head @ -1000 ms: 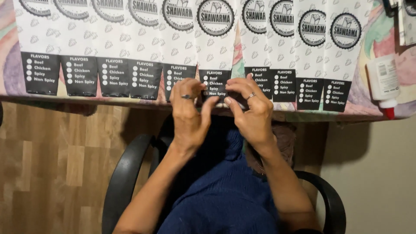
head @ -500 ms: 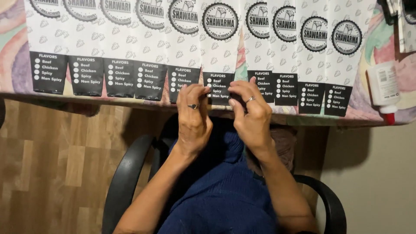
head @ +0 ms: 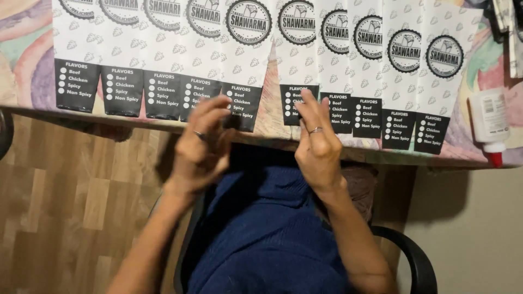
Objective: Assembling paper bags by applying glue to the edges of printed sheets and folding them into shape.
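Paper sleeves [head: 245, 65] lie overlapped in a row along our table edge [head: 463, 159], long axes running toward twelve o'clock. Our left hand [head: 201, 147] hovers slack-fingered, holding nothing, at seven o'clock of one sleeve; our right hand [head: 318, 144], fingers extended, touches the next.

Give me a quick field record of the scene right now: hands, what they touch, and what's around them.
left hand: raised at the table edge, fingers curled, blurred; contact with a sleeve cannot be told
right hand: fingers up against the lower edge of one paper sleeve
paper sleeves: a row of white printed ones with black lower panels, overlapping along the table
glue bottle: white, red tip, lying at the right end
seat: black chair, person in dark blue top
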